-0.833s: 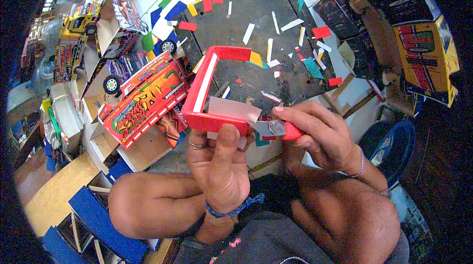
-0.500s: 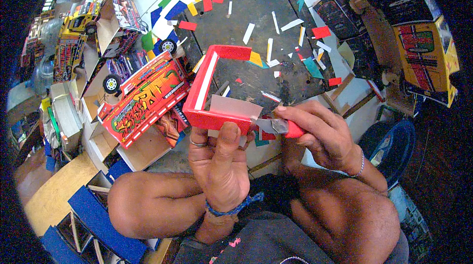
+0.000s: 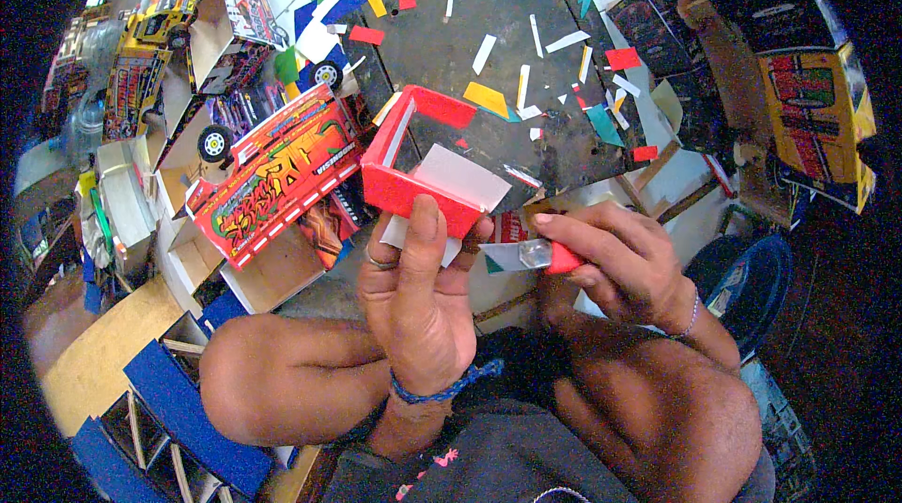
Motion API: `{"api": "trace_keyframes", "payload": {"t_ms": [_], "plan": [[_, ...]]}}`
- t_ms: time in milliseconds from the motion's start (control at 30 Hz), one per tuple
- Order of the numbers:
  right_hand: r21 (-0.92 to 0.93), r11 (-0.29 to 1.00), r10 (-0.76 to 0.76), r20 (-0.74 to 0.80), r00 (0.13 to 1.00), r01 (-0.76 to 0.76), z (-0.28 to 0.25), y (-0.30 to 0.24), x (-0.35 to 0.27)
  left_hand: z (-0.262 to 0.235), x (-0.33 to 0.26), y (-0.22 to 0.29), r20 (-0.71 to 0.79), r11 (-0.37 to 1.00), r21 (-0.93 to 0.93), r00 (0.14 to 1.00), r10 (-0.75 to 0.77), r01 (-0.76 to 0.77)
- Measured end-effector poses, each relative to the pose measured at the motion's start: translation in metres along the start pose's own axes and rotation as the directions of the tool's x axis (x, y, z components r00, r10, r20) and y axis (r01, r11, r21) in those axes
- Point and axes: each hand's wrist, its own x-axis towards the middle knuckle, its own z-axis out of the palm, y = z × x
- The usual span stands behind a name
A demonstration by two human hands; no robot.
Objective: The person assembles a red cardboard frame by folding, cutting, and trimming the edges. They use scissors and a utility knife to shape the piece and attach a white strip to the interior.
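Observation:
My left hand (image 3: pixel 420 292) grips a red box-like frame (image 3: pixel 413 191) by its near wall, thumb in front and fingers behind. A pale grey-white sheet (image 3: pixel 462 179) stands tilted against the inside of that wall, and some white material shows below it by my fingers. In my right hand (image 3: pixel 625 263) is a utility knife (image 3: pixel 540 256) with a red handle, its blade pointing left, just right of the frame's near corner and apart from it. My fingers are closed around the handle.
Beyond the frame lies a dark worn board (image 3: pixel 442 43) strewn with coloured and white scraps. On the left stand a red printed toy truck panel (image 3: pixel 282 184), wheels and yellow toy trucks (image 3: pixel 160 24). Blue pieces (image 3: pixel 197 418) lie lower left; a dark round basin (image 3: pixel 752 287) is right.
The red frame has turned and tilted in my left hand, showing more of its near outer side. The knife blade has come away from the frame's corner and dropped slightly.

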Motion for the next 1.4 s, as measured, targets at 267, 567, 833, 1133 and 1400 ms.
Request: {"api": "trace_keyframes", "payload": {"t_ms": [267,567,833,1133,1400], "plan": [[-0.017,0.999,-0.040,-0.033,0.999,0.039,0.0070,-0.0011,0.0066,-0.0016,0.0006,-0.0006,0.019,1.000,-0.022,1.000,-0.022,0.022],[-0.074,0.997,-0.020,-0.014,1.000,0.018,0.0090,0.0023,0.0054,-0.0031,-0.0019,-0.0038,-0.022,0.999,-0.033,1.000,-0.002,0.001],[-0.091,0.995,-0.039,-0.019,0.999,0.037,0.0097,0.0026,0.0048,-0.0033,-0.0016,-0.0022,0.001,0.999,-0.037,1.000,-0.016,0.016],[-0.079,0.996,-0.036,0.001,0.999,0.036,0.0080,0.0042,0.0044,-0.0038,-0.0013,-0.0029,-0.003,0.999,-0.033,1.000,-0.014,0.014],[-0.080,0.996,-0.032,0.013,0.999,0.033,0.0052,0.0014,0.0054,-0.0037,-0.0021,-0.0045,-0.024,1.000,0.004,1.000,0.003,-0.003]]}}
